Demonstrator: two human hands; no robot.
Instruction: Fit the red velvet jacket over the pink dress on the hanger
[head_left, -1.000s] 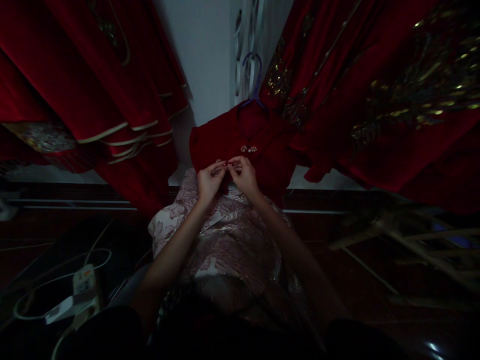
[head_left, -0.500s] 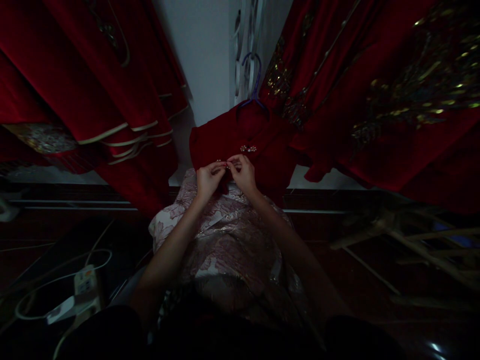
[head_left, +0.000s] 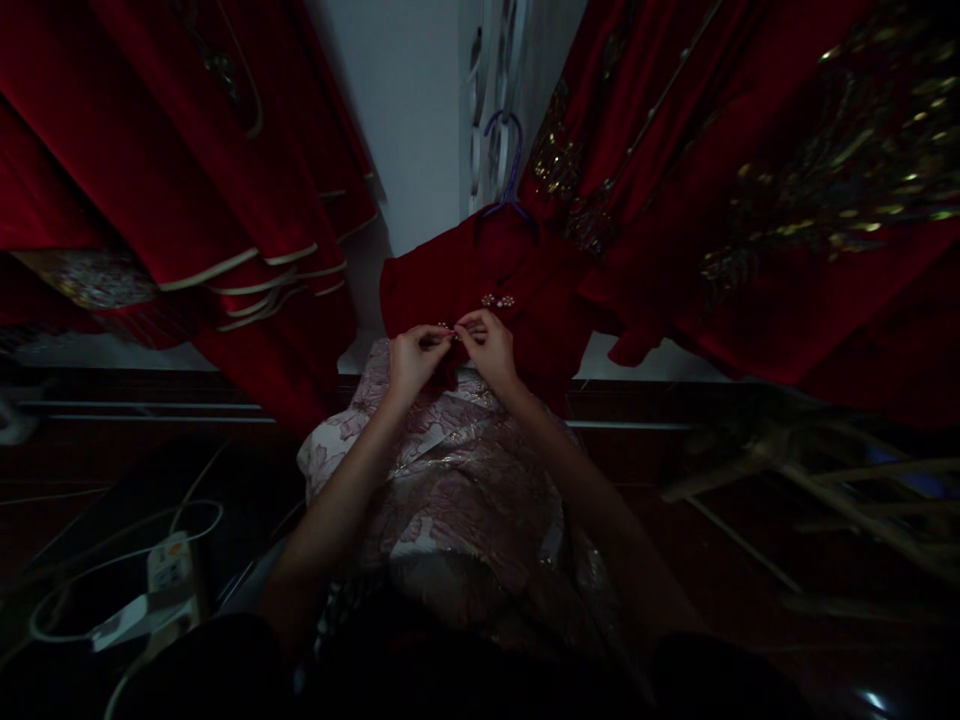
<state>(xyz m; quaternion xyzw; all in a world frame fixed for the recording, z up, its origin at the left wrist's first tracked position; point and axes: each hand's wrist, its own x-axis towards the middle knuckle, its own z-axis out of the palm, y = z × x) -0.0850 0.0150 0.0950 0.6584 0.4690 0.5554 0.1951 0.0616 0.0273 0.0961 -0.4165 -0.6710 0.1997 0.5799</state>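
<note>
A dark red garment (head_left: 480, 285) hangs on a purple hanger (head_left: 508, 160) in front of me, with a pearl clasp (head_left: 497, 300) fastened near its collar. Below that clasp my left hand (head_left: 415, 360) and my right hand (head_left: 489, 350) meet, fingers pinched on a second small pearl clasp (head_left: 448, 328) at the garment's front opening. A pink and white floral fabric with a metallic sheen (head_left: 457, 490) lies under my forearms, draped down towards me.
Red velvet garments with cream trim (head_left: 225, 200) hang at the left, red ones with gold embroidery (head_left: 787, 180) at the right. A white power strip with cables (head_left: 161, 585) lies on the dark floor at lower left. A pale wooden frame (head_left: 810, 480) stands at the right.
Both hands stay pinched at the same clasp with only slight finger movement. The view has shifted very slightly.
</note>
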